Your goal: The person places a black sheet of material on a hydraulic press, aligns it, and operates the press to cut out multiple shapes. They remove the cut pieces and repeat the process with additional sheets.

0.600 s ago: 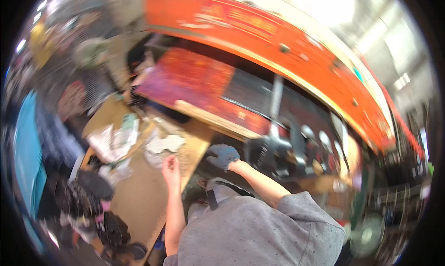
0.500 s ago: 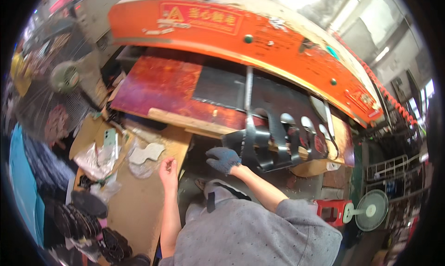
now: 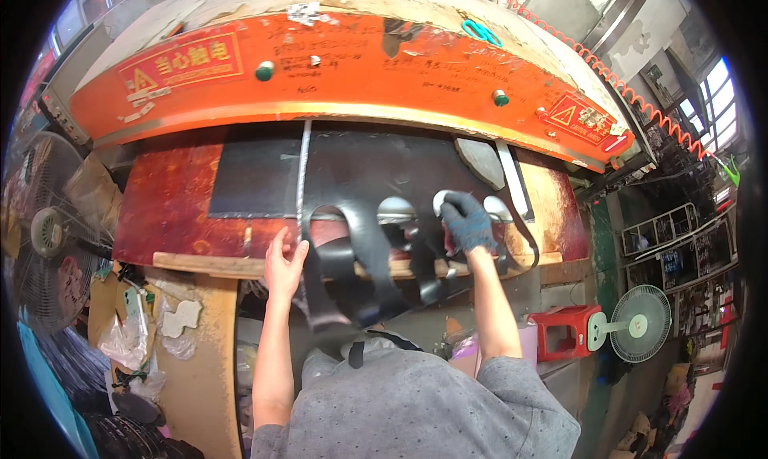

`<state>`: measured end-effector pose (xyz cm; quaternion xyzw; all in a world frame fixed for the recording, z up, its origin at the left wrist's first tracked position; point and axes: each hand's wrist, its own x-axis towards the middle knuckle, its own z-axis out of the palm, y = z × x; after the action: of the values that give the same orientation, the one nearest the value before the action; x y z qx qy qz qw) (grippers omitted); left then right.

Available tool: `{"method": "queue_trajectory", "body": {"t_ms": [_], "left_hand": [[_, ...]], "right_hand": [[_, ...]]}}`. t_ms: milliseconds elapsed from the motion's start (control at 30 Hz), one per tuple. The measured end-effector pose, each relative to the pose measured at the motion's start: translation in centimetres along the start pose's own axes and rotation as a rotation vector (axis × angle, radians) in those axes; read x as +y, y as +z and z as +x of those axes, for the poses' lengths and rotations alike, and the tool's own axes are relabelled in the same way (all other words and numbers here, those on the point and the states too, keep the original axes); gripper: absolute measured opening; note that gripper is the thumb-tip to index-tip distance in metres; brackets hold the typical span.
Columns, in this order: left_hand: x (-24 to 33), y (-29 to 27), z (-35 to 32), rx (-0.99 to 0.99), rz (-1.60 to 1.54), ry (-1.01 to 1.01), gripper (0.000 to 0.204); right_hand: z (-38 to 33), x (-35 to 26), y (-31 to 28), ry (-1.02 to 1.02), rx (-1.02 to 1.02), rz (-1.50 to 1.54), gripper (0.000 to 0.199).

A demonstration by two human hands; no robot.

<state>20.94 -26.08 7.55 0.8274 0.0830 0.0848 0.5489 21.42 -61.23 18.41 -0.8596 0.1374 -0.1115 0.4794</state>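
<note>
Both hands have come up onto the black sheet [image 3: 360, 219]: bare left hand [image 3: 284, 265] gripping its near edge, gloved right hand [image 3: 466, 223] pressing flat, fingers together.

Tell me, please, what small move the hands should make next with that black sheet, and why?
Probably draw the black sheet toward the body: the left hand and the gloved right hand both rest on its cut-out front edge, which already droops over the wooden bench edge beneath the orange press head.

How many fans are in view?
2: a big dark fan at the left edge, and a green standing fan at lower right beside the red stool. Others may be hidden.
</note>
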Motion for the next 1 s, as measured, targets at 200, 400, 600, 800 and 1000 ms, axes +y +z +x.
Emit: {"method": "queue_trajectory", "body": {"t_ms": [200,400,600,800,1000], "left_hand": [[2.1,3.9,-0.3,0.017,0.636,0.012,0.058],[1.4,2.1,-1.6,-0.074,0.402,0.018,0.044],[1.2,0.8,-3.8,-0.102,0.312,0.12,0.04],[0.3,1.6,-4.4,0.12,0.155,0.028,0.043],[-2.2,2.6,-6.3,0.388,0.191,-0.027,0.018]], "right_hand": [[16.0,4.4,-6.5,-0.056,0.063,-0.826,0.081],[20.7,4.4,-4.9,0.022,-0.163,-1.099,0.094],[20.4,3.9,-5.1,0.011,-0.236,-1.011,0.094],[15.3,4.1,-5.4,-0.021,-0.168,-0.947,0.095],[11.4,6.8,-8.9,0.13,-0.22,-0.188,0.089]]}}
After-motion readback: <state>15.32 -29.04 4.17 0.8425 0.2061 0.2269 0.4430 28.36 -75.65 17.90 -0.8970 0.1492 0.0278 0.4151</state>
